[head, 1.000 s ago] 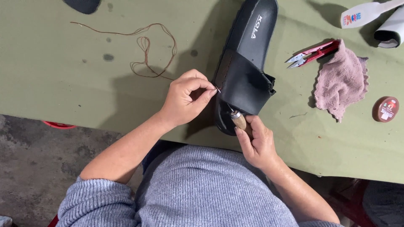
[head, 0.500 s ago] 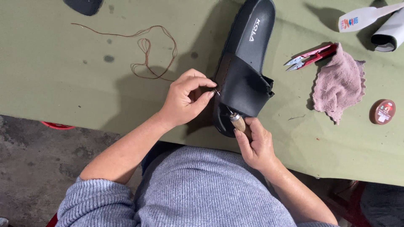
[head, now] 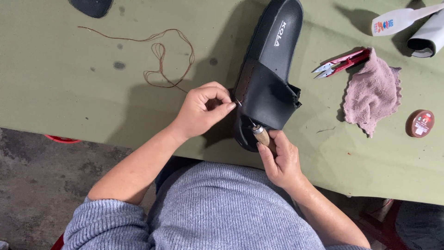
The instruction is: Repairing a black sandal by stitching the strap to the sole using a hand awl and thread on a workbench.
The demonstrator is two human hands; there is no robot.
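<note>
A black slide sandal [head: 270, 60] lies on the green table [head: 92, 102], toe end toward me. My left hand [head: 203, 111] pinches a thin needle or thread end at the left edge of the sandal's strap. My right hand [head: 280, 159] grips a wooden-handled awl [head: 260, 135] whose metal tip goes under the strap at the sandal's near end. A brown thread [head: 162, 58] runs in loops across the table from the left hand's side.
Red thread snips [head: 342, 62] and a pink cloth [head: 372, 95] lie right of the sandal. A small round tin [head: 420, 123] sits at the right. A white tube [head: 402, 19] and a rolled item [head: 428, 39] are at top right. The table's near edge runs below my hands.
The hands stay at the sandal. My left hand's fingers have shifted slightly at the strap edge; the awl hand holds its place.
</note>
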